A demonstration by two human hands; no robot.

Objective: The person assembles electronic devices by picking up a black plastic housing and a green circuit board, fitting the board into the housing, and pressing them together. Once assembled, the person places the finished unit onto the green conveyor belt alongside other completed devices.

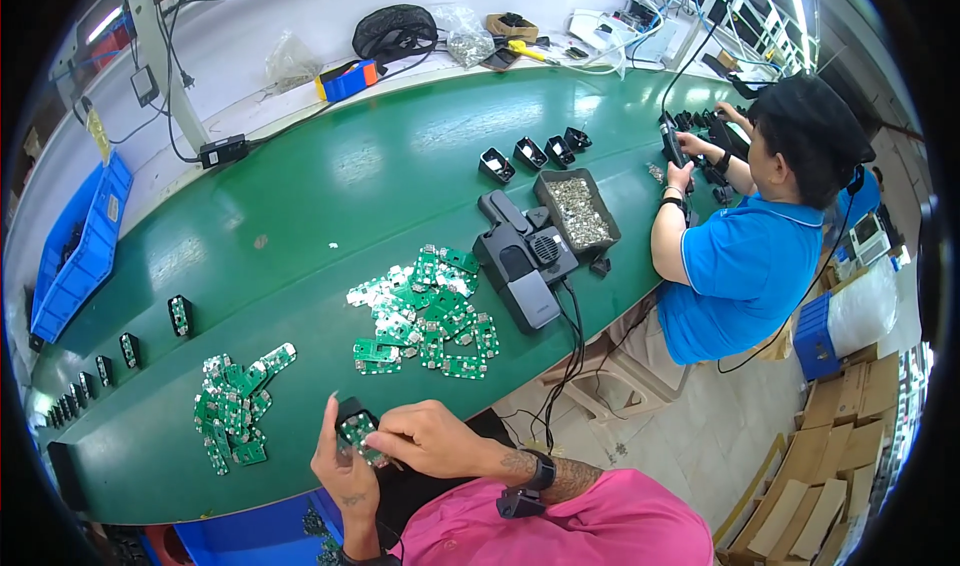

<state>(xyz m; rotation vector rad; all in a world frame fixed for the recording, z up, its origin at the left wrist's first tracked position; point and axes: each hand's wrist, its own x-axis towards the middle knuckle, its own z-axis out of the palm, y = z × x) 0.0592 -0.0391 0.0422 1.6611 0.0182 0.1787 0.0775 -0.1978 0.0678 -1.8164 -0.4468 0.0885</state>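
Close to the near edge of the green table, my left hand [345, 474] grips a small black plastic housing [350, 407]. A green circuit board [356, 429] sits at the housing's opening; whether it is fully seated I cannot tell. My right hand [432, 438] is closed, its thumb and fingers pressed on the board's near edge. One loose heap of green circuit boards [235, 406] lies left of my hands. Beyond them is a larger heap of boards [430, 316]. Black housings with boards in them, among them one housing [180, 316], stand in a row along the left.
A black device with cables [520, 266] stands right of the larger heap, beside a tray of small metal parts [580, 214]. Several black housings [530, 153] are behind it. A co-worker [735, 256] at right holds a powered screwdriver [671, 138]. A blue bin [85, 241] stands far left.
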